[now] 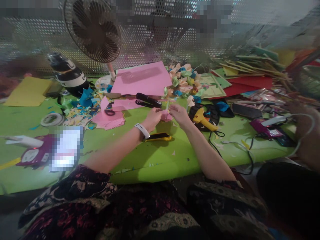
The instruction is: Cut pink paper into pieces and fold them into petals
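Observation:
Near the middle of the green table (140,153), a small pink paper piece (166,116) sits between my hands, with a thin pale stick (167,105) rising from it. My left hand (153,117), with a white band on its wrist, is closed at the left side of the pink paper. My right hand (179,114) touches its right side with bent fingers; its fingertips are too small to make out clearly. A black stapler (148,100) lies just behind my left hand. A yellow and black cutter (158,137) lies in front of the paper.
A yellow glue gun (204,120) rests right of my hands. Pink sheets (142,79) and paper flowers (183,80) lie behind; paper scraps (80,111), a bottle (68,75), a fan (93,28) and a lit phone (66,148) are left. Another person's arm (307,133) is far right.

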